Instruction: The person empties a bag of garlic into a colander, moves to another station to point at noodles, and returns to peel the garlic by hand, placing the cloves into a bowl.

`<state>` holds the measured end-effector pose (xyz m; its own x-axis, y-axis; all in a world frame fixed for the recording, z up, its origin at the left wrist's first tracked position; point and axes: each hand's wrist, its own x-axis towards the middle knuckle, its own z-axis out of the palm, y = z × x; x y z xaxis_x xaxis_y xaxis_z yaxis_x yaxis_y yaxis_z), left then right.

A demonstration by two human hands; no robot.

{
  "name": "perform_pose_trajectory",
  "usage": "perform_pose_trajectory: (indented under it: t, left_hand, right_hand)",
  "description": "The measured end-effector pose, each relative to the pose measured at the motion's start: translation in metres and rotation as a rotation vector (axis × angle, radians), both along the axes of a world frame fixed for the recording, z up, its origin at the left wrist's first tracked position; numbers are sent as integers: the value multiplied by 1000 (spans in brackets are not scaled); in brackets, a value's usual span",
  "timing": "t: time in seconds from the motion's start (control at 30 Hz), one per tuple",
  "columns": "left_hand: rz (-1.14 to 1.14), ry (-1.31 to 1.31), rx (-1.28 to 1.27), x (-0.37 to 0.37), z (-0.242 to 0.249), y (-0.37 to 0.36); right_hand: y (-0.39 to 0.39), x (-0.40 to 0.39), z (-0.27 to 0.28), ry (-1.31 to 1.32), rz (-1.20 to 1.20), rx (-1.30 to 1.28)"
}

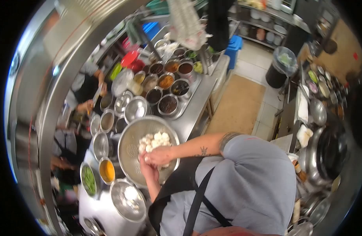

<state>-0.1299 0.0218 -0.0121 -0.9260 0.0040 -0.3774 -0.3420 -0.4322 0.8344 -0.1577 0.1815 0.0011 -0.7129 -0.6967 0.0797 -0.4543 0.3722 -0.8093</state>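
A large steel colander (128, 129) stands on the counter in front of me, with a heap of white button mushrooms (159, 137) on its far side. Over it my right hand (160, 156) and my left hand (148, 170) meet, fingers closed together. A small pale piece, apparently a mushroom, shows between the fingertips; the hands partly hide it. Beside the colander sits a steel bowl (118, 196) with white pieces (130, 193) in it.
Bowls of green vegetable (87, 179) and orange-yellow food (107, 170) stand left of the colander. Several sauce and ingredient pots (168, 104) fill a tray beyond. Across the counter a co-worker's hands (86, 105) are busy. A lined bin (281, 67) and stove pans (318, 112) are at right.
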Motion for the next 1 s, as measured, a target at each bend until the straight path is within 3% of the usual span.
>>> perform_pose_trajectory:
  t: [0.03, 0.1, 0.17, 0.2, 0.23, 0.27, 0.3, 0.33, 0.37, 0.4, 0.43, 0.53, 0.6, 0.77, 0.87, 1.0]
  left_hand:
    - [12, -18, 42, 3, -8, -5]
    - [134, -102, 82, 3, -14, 1]
    - [258, -204, 199, 6, -8, 12]
    - [246, -191, 171, 7, -5, 15]
    - [109, -127, 197, 9, -23, 0]
    - [134, -132, 125, 11, -7, 11]
    - [85, -120, 137, 13, -8, 7]
    - [11, -43, 132, 14, -9, 2]
    - [37, -43, 168, 14, -7, 2]
    - [50, -34, 203, 15, -5, 1]
    - [96, -37, 228, 16, -3, -2]
    - [147, -20, 317, 18, -8, -11]
    - [157, -10, 293, 20, -11, -8]
    - [93, -40, 184, 22, -5, 2]
    - [38, -101, -69, 22, -11, 4]
    - [84, -114, -158, 22, -11, 11]
  right_hand:
    - [0, -3, -8, 16, 79, -84]
    - [-10, -6, -14, 50, -5, 28]
    - [-17, -12, -24, 54, -10, -20]
    - [-21, -14, -33, -458, -54, -238]
    - [-14, -17, -27, -259, -70, -189]
    - [-13, -23, -42, -248, -107, -248]
    - [-10, -29, -45, -425, -104, -240]
    - [-8, -32, -42, -427, -145, -204]
    - [-4, -30, -28, -334, -163, -236]
    - [-7, -33, -42, -489, -205, -338]
    - [-9, -32, -44, -410, -231, -380]
    - [-2, -34, -30, -717, -199, -326]
    - [0, -33, -23, -918, -131, -342]
    - [-4, -32, -32, -856, -76, -320]
    - [-4, -32, -33, -852, -58, -310]
    - [-5, -31, -27, -892, -53, -270]
